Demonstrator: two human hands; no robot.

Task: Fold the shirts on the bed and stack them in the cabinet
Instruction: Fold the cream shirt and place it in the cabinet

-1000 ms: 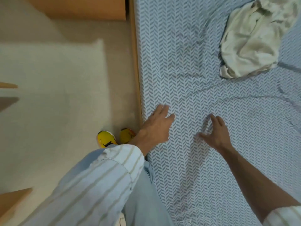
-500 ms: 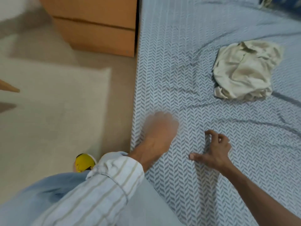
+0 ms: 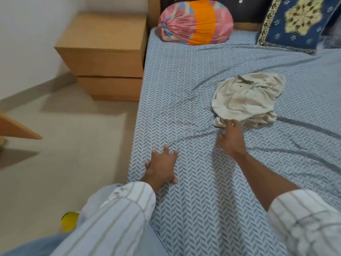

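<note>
The cream shirt [image 3: 245,100] lies crumpled in a loose heap on the bed [image 3: 193,209], out in the middle of the herringbone-patterned sheet and well short of the pillows at the head end. The right hand [image 3: 231,139] reaches out to the shirt's near lower corner, on the side toward the person. Its fingertips [image 3: 232,123] meet the bunched hem there, and the fingers look curled into the cloth, though the folds hide whether they truly pinch it or only touch it, so the grip cannot be told for sure. The rest of the shirt spreads away from that hand, up and to the right of it, untouched.

The left hand [image 3: 162,168] rests flat on the sheet well to the left of the shirt, fingers spread and relaxed, holding nothing. It sits close to the bed's left edge, which runs straight from the person toward the headboard.

Between the shirt and that edge there is a broad stretch of bare sheet, rumpled by a few long creases. More bare sheet lies between the shirt and the person. Beyond the shirt, toward the headboard, a pink and orange bolster [image 3: 195,21] and a blue patterned cushion [image 3: 295,23] stand against the head of the bed. Left of the bed's edge is plain floor, with a wooden bedside cabinet [image 3: 103,58] beside the head end.
</note>
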